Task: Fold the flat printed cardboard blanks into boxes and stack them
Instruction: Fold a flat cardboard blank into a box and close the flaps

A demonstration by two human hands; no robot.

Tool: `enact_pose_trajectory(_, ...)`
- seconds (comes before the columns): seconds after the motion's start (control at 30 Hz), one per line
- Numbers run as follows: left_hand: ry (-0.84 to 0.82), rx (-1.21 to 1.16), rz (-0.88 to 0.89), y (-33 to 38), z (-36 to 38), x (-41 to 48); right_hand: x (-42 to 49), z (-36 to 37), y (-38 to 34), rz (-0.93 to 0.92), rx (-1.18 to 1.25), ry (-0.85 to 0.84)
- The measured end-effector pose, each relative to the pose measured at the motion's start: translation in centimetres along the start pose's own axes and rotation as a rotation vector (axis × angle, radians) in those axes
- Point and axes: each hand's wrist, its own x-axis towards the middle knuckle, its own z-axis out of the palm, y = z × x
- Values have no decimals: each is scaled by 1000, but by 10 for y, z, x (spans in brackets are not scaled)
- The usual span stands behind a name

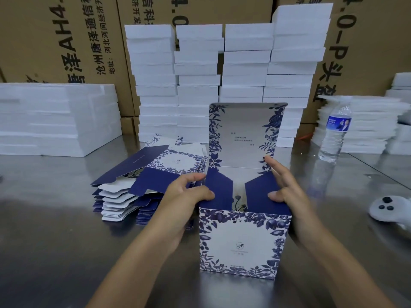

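Pinching box flaps (219,192), left hand (185,196) mirrors right hand (288,187).

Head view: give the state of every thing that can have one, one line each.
Blue-and-white floral cardboard box: upright, top open, lid flap raised, two navy side flaps half folded in.
Left hand: grips the box's left flap, thumb on top.
Right hand: grips the right flap, thumb on top.
Pile of flat printed cardboard blanks: unfolded, loosely stacked.
Clear plastic water bottle: upright.
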Motion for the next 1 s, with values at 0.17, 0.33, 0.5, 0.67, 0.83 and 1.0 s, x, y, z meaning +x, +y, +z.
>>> enact_pose_trajectory(0.17, 16, 260, 176, 0, -1, -1, -1, 1, -1, -13, -19, -1)
enact_pose_trajectory(0.33, -5, 220, 76, -2, -2, 8, 2, 0, -1, 12, -32, -22)
enact_pose_trajectory(0.5, -15, 252, -13, 4, -8, 28, -1, -2, -4, 86, 49, -39)
enact_pose_trajectory(0.67, -16, 297, 69, 3, -6, 37, -1, 1, -4, 113, 70, -65)
enact_pose_trajectory(0.83, -18, 326, 172, -5, -3, 38, -1, -1, -3, 107, 78, -45)
enact_pose_trajectory(1.0, 22, 156, 145, -8, 2, 38, -2, -1, -3, 91, 81, -33)
